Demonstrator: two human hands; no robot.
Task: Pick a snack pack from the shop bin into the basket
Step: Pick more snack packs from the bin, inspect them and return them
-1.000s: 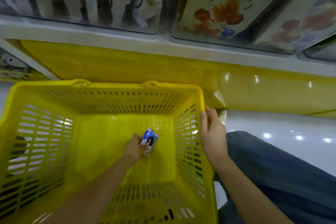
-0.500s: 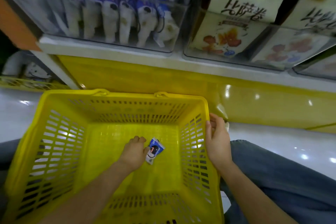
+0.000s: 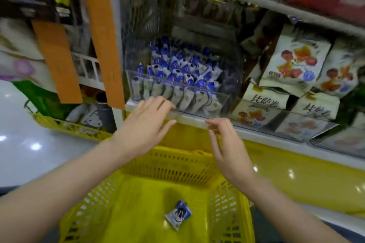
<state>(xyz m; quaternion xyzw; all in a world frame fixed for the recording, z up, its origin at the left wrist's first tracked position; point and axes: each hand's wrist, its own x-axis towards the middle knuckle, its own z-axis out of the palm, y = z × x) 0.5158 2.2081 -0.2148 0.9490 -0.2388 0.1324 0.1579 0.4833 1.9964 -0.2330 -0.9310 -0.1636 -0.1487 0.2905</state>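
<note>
Head camera: one snack pack [image 3: 178,214] lies on the floor of the yellow basket [image 3: 94,213], near its right wall. Both hands are empty at the shelf. The left hand [image 3: 146,124] holds straight fingers against the clear bin [image 3: 225,102], and the right hand [image 3: 227,148] is loosely curled beside it. For another pack, I would reach over the front wall and pinch a single top.
</note>
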